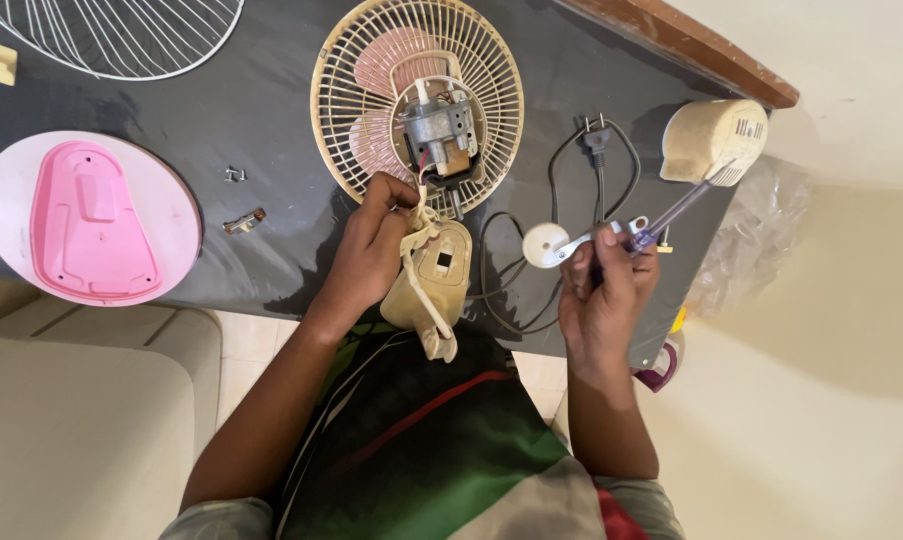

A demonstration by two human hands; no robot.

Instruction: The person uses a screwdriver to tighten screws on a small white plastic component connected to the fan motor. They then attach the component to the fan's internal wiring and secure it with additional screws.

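A cream fan guard (pixel 492 70) lies face down on the dark table (pixel 252 90), with pink blades under it and the bare metal motor (pixel 438 125) on top. My left hand (pixel 372 250) grips the cream neck piece (pixel 442 270) just below the motor, by the wires. My right hand (pixel 607 290) is raised to the right, holding a screwdriver (pixel 677 212) with a clear purple handle and a small white round part on an arm (pixel 547 245). The black power cord (pixel 597 165) loops between the two hands.
A cream motor cover (pixel 712 140) sits at the table's right end, beside a clear plastic bag (pixel 747 235). A pink round base (pixel 92 220) lies at the left, a white wire guard (pixel 122 35) at the top left. Small screws (pixel 237 175) and a metal clip (pixel 244 222) lie between.
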